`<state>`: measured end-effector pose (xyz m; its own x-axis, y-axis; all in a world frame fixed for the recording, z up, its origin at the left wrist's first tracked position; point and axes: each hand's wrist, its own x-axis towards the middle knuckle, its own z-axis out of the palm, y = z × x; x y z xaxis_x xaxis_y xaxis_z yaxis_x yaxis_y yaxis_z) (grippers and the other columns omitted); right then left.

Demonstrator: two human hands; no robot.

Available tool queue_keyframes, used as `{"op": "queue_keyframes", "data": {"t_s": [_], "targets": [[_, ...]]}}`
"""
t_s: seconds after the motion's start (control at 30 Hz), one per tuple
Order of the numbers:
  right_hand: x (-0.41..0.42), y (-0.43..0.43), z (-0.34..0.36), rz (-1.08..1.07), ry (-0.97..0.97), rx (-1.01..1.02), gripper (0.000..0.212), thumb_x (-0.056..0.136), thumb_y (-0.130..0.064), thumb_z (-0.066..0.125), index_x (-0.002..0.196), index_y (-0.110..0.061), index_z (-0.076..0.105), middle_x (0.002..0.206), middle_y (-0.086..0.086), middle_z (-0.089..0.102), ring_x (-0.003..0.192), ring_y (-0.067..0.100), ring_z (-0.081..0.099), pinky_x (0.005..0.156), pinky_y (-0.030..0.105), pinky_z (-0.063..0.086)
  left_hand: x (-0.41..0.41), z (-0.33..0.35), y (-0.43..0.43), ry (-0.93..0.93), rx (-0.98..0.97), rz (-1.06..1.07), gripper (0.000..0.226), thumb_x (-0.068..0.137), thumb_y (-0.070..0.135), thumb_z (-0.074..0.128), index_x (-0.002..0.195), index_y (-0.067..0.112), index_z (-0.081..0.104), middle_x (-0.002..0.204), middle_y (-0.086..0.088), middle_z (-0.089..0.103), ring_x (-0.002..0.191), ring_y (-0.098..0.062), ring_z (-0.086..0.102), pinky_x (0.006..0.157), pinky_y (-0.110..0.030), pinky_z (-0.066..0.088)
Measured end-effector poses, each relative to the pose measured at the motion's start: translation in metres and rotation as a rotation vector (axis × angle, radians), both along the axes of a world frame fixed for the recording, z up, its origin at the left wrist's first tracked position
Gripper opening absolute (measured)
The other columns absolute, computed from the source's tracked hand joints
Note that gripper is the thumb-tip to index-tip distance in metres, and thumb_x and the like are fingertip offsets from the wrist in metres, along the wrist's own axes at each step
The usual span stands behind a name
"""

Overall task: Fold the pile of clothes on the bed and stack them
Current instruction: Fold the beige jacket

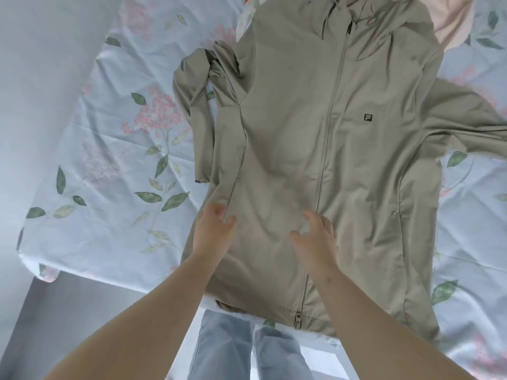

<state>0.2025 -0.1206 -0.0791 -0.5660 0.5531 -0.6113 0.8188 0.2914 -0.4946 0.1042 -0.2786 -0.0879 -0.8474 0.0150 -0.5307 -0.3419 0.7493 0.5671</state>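
Left hand [216, 231] and right hand [315, 237] (fingers spread apart) rest on the beige jacket [343, 133].

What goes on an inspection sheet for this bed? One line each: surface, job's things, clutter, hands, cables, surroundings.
Surface: floral bed sheet, wrinkled.
Job's things: beige jacket flat, front up, zipped; one sleeve folded alongside it, the other sleeve spread out; pink garment at the far end.
Clutter: nothing seen.
Hands: left hand on the jacket's side edge, grip blurred; right hand rests, fingers spread, beside the zip.
Cables: nothing seen.
Surroundings: pale wall or floor beside the bed; person's trousered legs.
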Motion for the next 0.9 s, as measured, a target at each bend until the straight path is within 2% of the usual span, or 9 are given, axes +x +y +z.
{"op": "queue_keyframes", "data": {"t_s": [0.17, 0.37, 0.43, 0.53, 0.6, 0.67, 0.73, 0.8, 0.9], "targets": [[-0.078, 0.004, -0.012, 0.156, -0.033, 0.068, 0.058, 0.088, -0.026, 0.049, 0.143, -0.029, 0.030, 0.148, -0.004, 0.031, 0.130, 0.025, 0.032, 0.107, 0.040, 0.028, -0.072, -0.019, -0.013, 0.013, 0.023, 0.052, 0.029, 0.088, 0.024, 0.055, 0.115, 0.024, 0.047, 0.116, 0.004, 0.046, 0.089, -0.014, 0.052, 0.060, -0.023, 0.037], [-0.174, 0.003, -0.035, 0.097, 0.005, -0.120, 0.066, 0.091, -0.025, 0.052, 0.149, -0.025, 0.022, 0.155, 0.002, 0.022, 0.139, 0.027, 0.028, 0.112, 0.039, 0.027, -0.146, -0.047, -0.010, -0.057, 0.016, 0.266, 0.065, 0.089, 0.042, 0.056, 0.143, 0.016, 0.030, 0.140, -0.007, 0.039, 0.118, -0.027, 0.049, 0.089, -0.038, 0.044], [-0.186, -0.002, -0.042, 0.132, -0.050, -0.124, 0.065, 0.091, -0.027, 0.052, 0.149, -0.023, 0.023, 0.153, 0.005, 0.023, 0.138, 0.028, 0.028, 0.113, 0.038, 0.026, -0.163, -0.052, -0.004, -0.112, 0.051, 0.276, 0.063, 0.089, 0.044, 0.057, 0.140, 0.015, 0.033, 0.123, -0.003, 0.051, 0.101, -0.020, 0.056, 0.075, -0.029, 0.044], [-0.187, -0.009, -0.043, 0.267, -0.159, -0.020, 0.061, 0.091, -0.031, 0.051, 0.146, -0.021, 0.027, 0.148, 0.008, 0.025, 0.137, 0.028, 0.028, 0.113, 0.038, 0.023, -0.186, -0.053, -0.001, -0.163, 0.058, 0.114, 0.033, 0.092, 0.032, 0.054, 0.115, 0.009, 0.053, 0.085, 0.003, 0.054, 0.076, -0.019, 0.055, 0.062, -0.028, 0.041], [-0.186, -0.011, -0.041, 0.254, -0.175, -0.032, 0.061, 0.091, -0.031, 0.050, 0.147, -0.022, 0.026, 0.151, 0.007, 0.021, 0.139, 0.026, 0.023, 0.114, 0.038, 0.021, -0.200, -0.046, -0.004, -0.093, -0.003, -0.073, 0.020, 0.094, 0.023, 0.049, 0.092, 0.005, 0.057, 0.077, -0.003, 0.054, 0.075, -0.026, 0.053, 0.058, -0.030, 0.038], [-0.189, -0.011, -0.038, 0.201, -0.180, -0.061, 0.062, 0.091, -0.031, 0.051, 0.148, -0.023, 0.026, 0.155, 0.004, 0.016, 0.141, 0.026, 0.021, 0.114, 0.039, 0.023, -0.216, -0.032, -0.009, 0.070, 0.016, -0.102, 0.015, 0.094, 0.019, 0.047, 0.084, 0.008, 0.050, 0.083, -0.007, 0.053, 0.075, -0.025, 0.049, 0.056, -0.031, 0.032], [-0.191, -0.010, -0.036, 0.157, -0.180, -0.093, 0.063, 0.091, -0.029, 0.053, 0.148, -0.021, 0.028, 0.156, 0.004, 0.016, 0.141, 0.025, 0.022, 0.113, 0.038, 0.025, -0.229, -0.010, -0.022, 0.276, 0.093, -0.015, 0.008, 0.095, 0.015, 0.045, 0.087, 0.012, 0.046, 0.088, -0.005, 0.051, 0.076, -0.023, 0.047, 0.060, -0.031, 0.031], [-0.191, -0.010, -0.033, 0.151, -0.191, -0.113, 0.063, 0.091, -0.027, 0.054, 0.148, -0.020, 0.028, 0.156, 0.004, 0.016, 0.142, 0.025, 0.022, 0.113, 0.037, 0.025, -0.238, 0.010, -0.043, 0.479, 0.100, 0.093, 0.008, 0.096, 0.014, 0.040, 0.089, 0.016, 0.042, 0.079, 0.002, 0.049, 0.067, -0.018, 0.046, 0.054, -0.030, 0.030], [-0.192, -0.012, -0.030, 0.177, -0.243, -0.085, 0.062, 0.091, -0.028, 0.053, 0.147, -0.020, 0.028, 0.156, 0.003, 0.015, 0.141, 0.024, 0.022, 0.112, 0.034, 0.026, -0.245, 0.022, -0.079, 0.522, -0.159, 0.067, 0.012, 0.096, 0.013, 0.039, 0.101, 0.012, 0.050, 0.087, -0.002, 0.055, 0.070, -0.025, 0.048, 0.061, -0.033, 0.036]]}}
